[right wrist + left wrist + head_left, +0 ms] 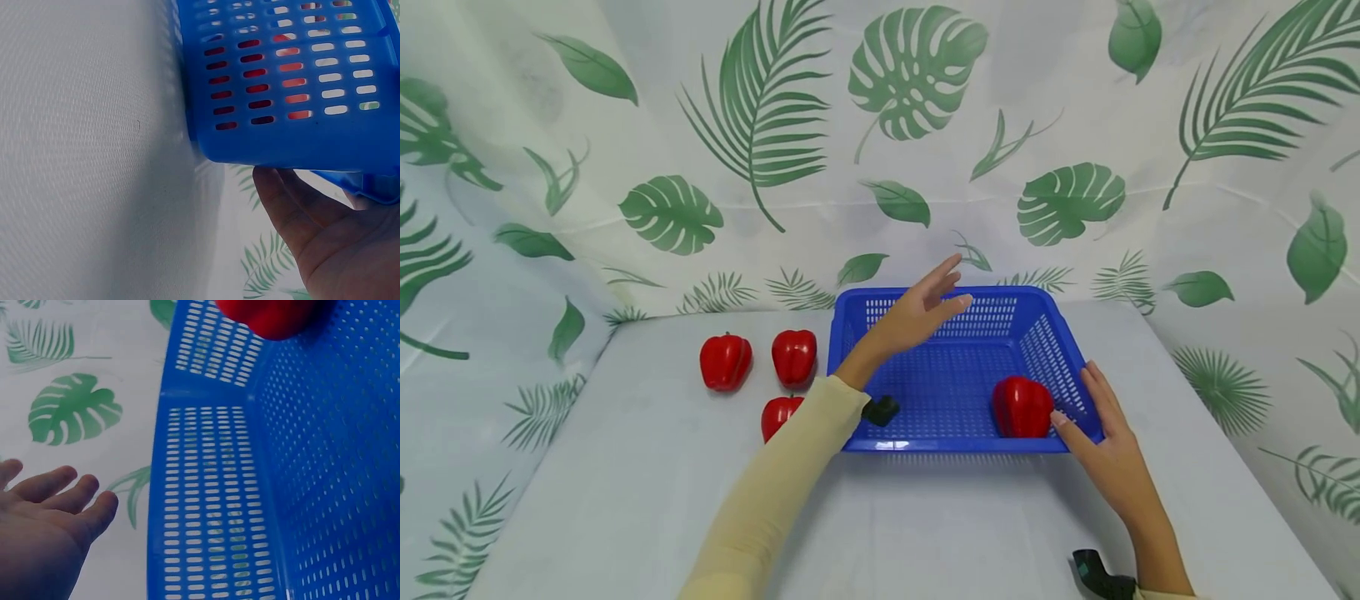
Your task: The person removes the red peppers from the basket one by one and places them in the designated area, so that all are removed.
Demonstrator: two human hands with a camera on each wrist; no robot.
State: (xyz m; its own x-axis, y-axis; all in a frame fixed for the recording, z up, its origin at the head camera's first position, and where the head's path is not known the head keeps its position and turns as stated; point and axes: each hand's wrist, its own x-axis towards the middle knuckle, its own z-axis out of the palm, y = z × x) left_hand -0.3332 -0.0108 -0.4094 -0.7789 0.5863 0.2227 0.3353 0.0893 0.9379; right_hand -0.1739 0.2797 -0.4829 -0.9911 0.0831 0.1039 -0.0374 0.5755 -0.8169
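A blue perforated plastic basket (958,445) holds one red bell pepper (1024,407) in its front right corner. My left hand (916,315) hovers over the back left part of the basket, fingers extended and nothing in them. In the left wrist view, that hand (53,525) shows beside the basket wall (209,487). At the front right corner my right hand (1108,450) grips the basket, thumb over the rim near the pepper and fingers along the outer side. The right wrist view has the fingers of this hand (337,231) against the basket's outside.
Left of the basket on the white table (625,483) are a red bell pepper (726,362), another bell pepper (793,357) and a third bell pepper (780,415), partly hidden by the left sleeve (790,483). A leaf-patterned cloth (955,183) hangs behind the table.
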